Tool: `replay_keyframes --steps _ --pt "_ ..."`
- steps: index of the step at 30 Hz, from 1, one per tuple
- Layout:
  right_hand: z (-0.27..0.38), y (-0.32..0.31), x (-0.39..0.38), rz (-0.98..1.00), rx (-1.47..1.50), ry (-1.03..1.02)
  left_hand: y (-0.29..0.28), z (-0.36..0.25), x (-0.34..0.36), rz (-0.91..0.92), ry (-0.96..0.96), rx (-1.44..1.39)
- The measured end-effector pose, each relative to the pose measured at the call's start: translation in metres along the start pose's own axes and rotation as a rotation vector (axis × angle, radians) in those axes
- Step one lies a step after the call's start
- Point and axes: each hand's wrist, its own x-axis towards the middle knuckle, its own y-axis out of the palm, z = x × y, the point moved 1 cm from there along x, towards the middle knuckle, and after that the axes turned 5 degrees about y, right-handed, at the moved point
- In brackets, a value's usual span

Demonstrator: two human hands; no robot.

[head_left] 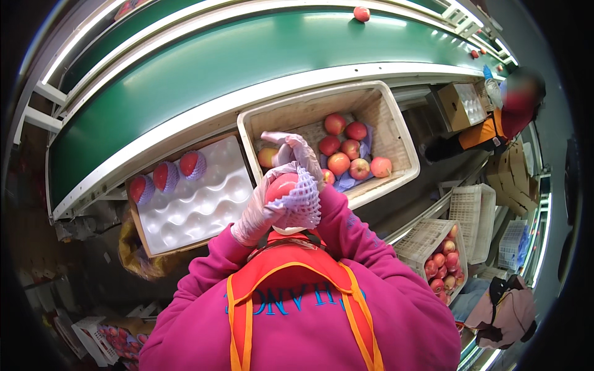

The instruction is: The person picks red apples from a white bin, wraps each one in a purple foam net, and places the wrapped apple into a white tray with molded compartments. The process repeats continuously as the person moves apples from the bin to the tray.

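My left hand (252, 216), in a thin pale glove, is wrapped round a red apple (282, 187) in front of my chest. A lilac foam net sleeve (304, 203) covers the apple's right side. Just beyond it my right hand (297, 150), gloved too, has its fingers stretched out to the left, with nothing visible in them. It hangs over the near left part of a worn white plastic crate (405, 148). Several loose apples (338, 163) lie in that crate on lilac padding. To the left, a carton with a white moulded tray (185, 213) carries three net-sleeved apples (166, 177) along its far row.
A green conveyor belt (247, 68) runs behind the crate, with one apple (361, 14) on it. At the right a co-worker (513, 111) stands near an open carton (455, 106). Another crate of apples (444, 266) and a stacked crate (473, 216) are at the lower right.
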Motion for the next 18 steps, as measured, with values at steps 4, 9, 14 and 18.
replay_keyframes --steps 4,9,14,18 --pt "0.025 0.002 -0.027 0.091 0.000 0.036 -0.019 -0.018 0.007 0.081 0.197 0.605" --pt "0.023 0.026 -0.050 0.168 -0.318 0.043 -0.019 -0.029 -0.001 -0.113 0.341 0.627" --pt "-0.013 0.035 -0.043 0.212 -0.707 -0.288 -0.031 -0.021 -0.028 -0.165 -0.212 -0.362" --pt "0.008 0.042 -0.019 0.324 -0.826 -0.162 -0.054 -0.019 -0.036 -0.307 -0.161 -0.346"
